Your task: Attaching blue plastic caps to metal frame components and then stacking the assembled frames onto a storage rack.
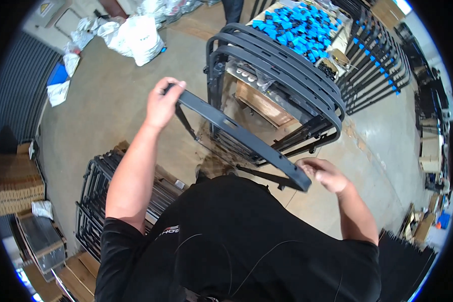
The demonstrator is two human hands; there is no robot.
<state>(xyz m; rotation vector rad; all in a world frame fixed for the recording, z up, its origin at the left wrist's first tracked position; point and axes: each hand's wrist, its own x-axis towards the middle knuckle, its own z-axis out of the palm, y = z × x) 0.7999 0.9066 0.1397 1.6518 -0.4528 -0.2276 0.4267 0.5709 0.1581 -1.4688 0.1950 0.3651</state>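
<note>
A black metal frame [236, 132] with rounded corners and slots in its top bar hangs tilted in front of me. My left hand [164, 103] is closed round its upper left corner. My right hand [323, 173] is beside the lower right corner, slightly blurred, its fingers half bent and the thumb apart; whether a fingertip touches the bar I cannot tell. Just beyond stands a row of similar black frames [282, 65], upright and close together. The lower part of the held frame is partly hidden by my body.
Behind the row lies a heap of blue and black plastic pieces [297, 30]. More frames [375, 55] stand at far right. Stacked black frames [103, 196] are at my left. White bags [136, 38] lie on the floor at far left; cardboard boxes [17, 176] line the left. Another person's leg [232, 10] shows at the top.
</note>
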